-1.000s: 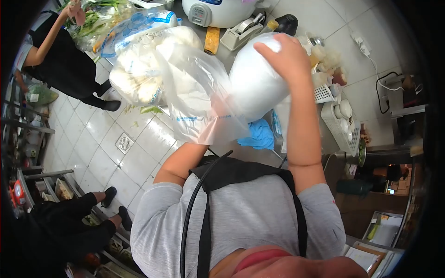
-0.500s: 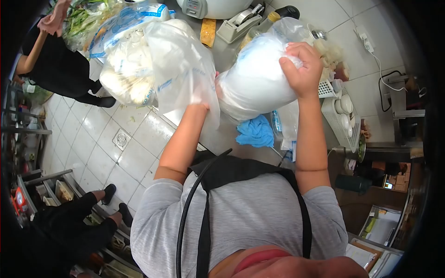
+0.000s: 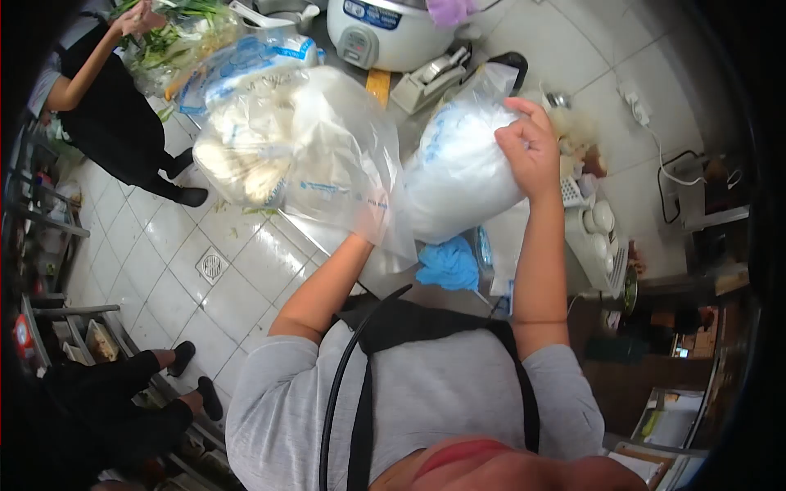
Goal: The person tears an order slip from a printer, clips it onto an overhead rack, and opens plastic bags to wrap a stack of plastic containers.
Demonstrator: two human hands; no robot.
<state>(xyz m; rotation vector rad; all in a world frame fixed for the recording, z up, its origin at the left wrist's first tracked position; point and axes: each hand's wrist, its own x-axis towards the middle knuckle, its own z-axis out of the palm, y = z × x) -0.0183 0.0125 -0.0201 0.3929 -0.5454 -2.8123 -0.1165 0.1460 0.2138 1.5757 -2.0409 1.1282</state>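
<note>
Fingers of your right hand [image 3: 534,159] curl at the right side of the white bag [image 3: 458,172], though whether they pinch its plastic cannot be told. Your left hand [image 3: 372,217] shows through the loose film of the clear bag [image 3: 364,155], just left, its grip too veiled to judge. By its bulge, the white bag seems already filled; no tie can be made out on either, so fastening looks undone. A blue cloth [image 3: 449,264] lies just nearer.
</note>
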